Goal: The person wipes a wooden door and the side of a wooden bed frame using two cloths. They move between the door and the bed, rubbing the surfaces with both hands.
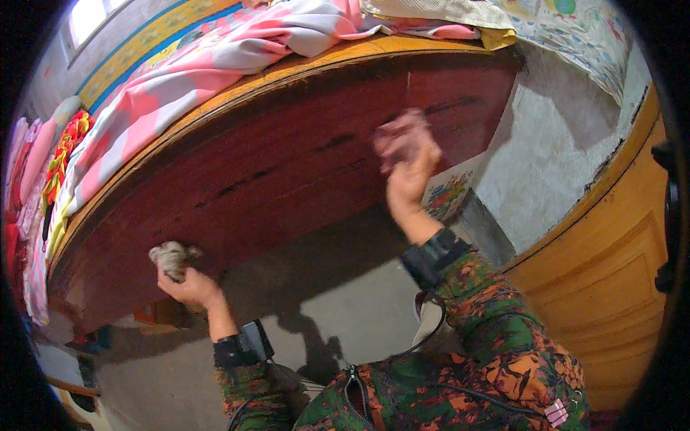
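My left hand point(193, 291) grips a crumpled grey-beige cloth point(173, 259) near the lower left of a dark red wooden panel point(259, 199), which forms the side of a bed. In my right hand point(412, 180) is a bunched reddish-pink cloth point(401, 134), blurred by motion. It is held at the panel's right half; whether it touches the surface I cannot tell. Dark streaks run lengthwise along the panel between my two hands. Both sleeves are camouflage-patterned with dark cuffs.
Above the panel runs a yellow wooden edge point(215, 97), with a pink-and-white checked sheet point(259, 48) draped over it. Folded bedding point(40, 161) lies far left. A wooden door point(598, 301) stands at the right beside a grey wall point(544, 145). Sunlight falls on the floor point(361, 307).
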